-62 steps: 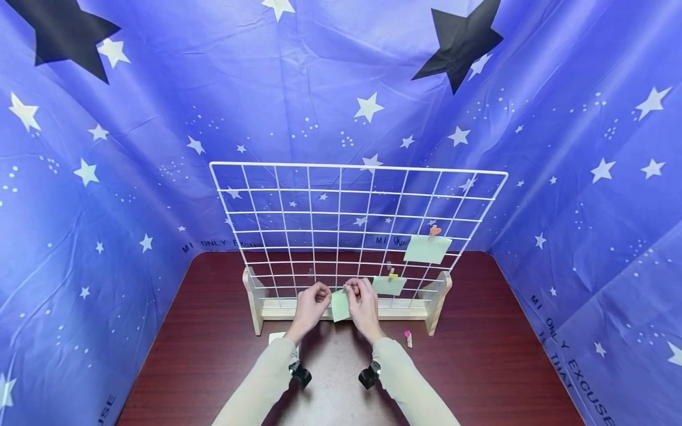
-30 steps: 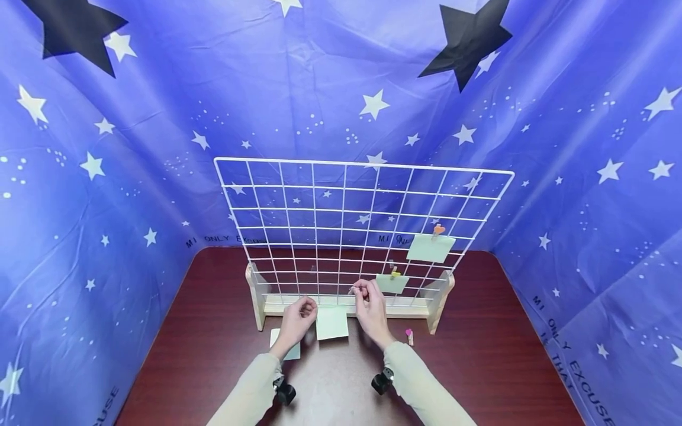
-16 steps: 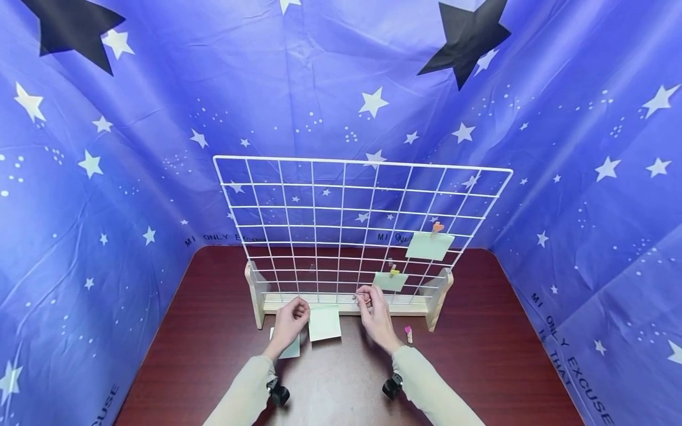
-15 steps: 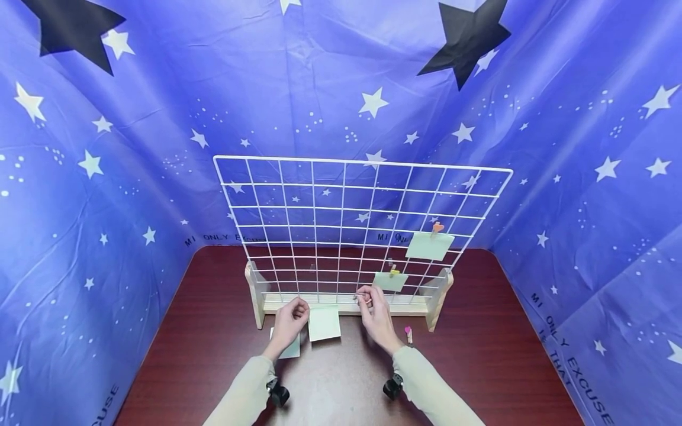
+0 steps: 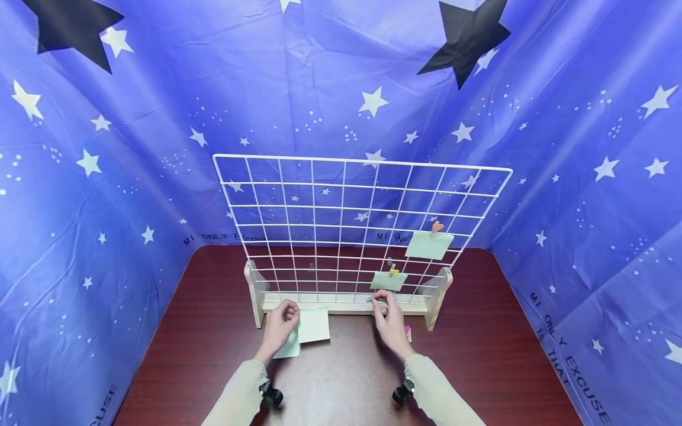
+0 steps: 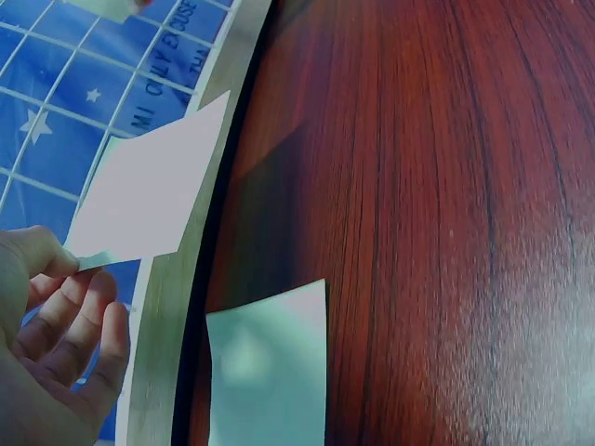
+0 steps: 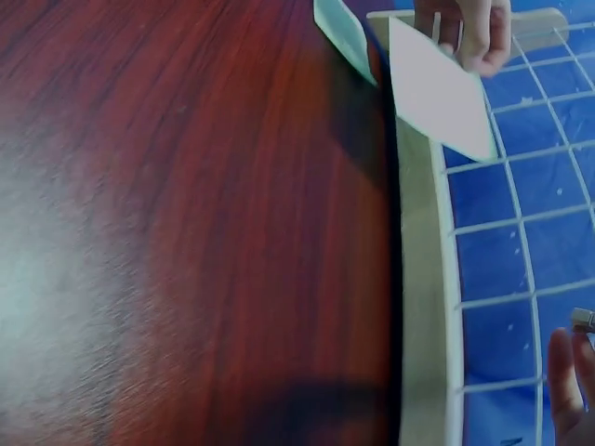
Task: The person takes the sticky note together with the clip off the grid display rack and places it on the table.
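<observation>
Seemingly positioning, with clipping next: my left fingers (image 5: 290,308) pinch a note (image 6: 149,190), right fingers (image 5: 391,297) a clip (image 7: 583,320), near the grid's bottom edge (image 7: 454,362).

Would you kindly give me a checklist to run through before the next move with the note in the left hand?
1. Left hand pinching the held note: ok.
2. Right hand holding a small clip: ok.
3. Small clip at the held note: not ok, they are apart.
4. Upper hung note clipped to the white grid: ok.
5. Spare note lying on the table: ok.
6. Small clip's jaws open: cannot tell.
</observation>
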Demonstrator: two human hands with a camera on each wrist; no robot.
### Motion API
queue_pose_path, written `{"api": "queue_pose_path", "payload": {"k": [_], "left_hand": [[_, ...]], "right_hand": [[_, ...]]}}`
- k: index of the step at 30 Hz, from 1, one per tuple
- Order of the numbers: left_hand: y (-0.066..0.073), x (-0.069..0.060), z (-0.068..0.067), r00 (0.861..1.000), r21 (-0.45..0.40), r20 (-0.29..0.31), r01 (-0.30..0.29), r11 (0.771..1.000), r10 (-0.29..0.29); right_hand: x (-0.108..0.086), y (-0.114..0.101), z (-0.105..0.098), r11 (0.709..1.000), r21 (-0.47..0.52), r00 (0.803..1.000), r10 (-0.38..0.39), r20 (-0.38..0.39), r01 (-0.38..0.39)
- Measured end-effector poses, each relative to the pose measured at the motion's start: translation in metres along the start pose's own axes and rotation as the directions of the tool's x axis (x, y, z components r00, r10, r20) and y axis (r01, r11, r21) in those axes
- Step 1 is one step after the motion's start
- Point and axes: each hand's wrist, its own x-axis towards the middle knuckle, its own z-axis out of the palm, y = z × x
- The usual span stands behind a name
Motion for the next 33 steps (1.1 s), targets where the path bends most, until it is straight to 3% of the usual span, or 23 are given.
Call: {"api": "queue_pose_path", "payload": {"k": [5, 11, 16, 20, 33], "left_hand": [[-0.003, -0.002, -0.008, 0.999, 0.003, -0.024, 0.043, 0.999, -0.043], [-0.009, -0.003, -0.013, 0.997, -0.049, -0.042, 0.058, 0.997, -0.060], [-0.015, -0.004, -0.017, 0.994, -0.113, -0.043, 0.100, 0.989, -0.105], [-0.018, -0.005, -0.018, 0.993, -0.100, -0.049, 0.100, 0.990, -0.106], [-0.025, -0.010, -0.019, 0.993, -0.025, -0.088, 0.072, 0.997, -0.074]], "right_hand": [[-0.011, 0.030, -0.005, 0.997, -0.028, 0.997, 0.072, 0.001, -0.072], [-0.019, 0.047, -0.010, 0.997, -0.062, 0.999, 0.040, -0.017, -0.041], [-0.019, 0.032, -0.017, 0.998, -0.054, 0.999, 0.044, -0.006, -0.044], [-0.019, 0.014, -0.024, 0.997, -0.063, 0.999, 0.054, -0.004, -0.054], [-0.024, 0.025, -0.039, 0.995, -0.068, 0.997, 0.070, -0.027, -0.071]]}}
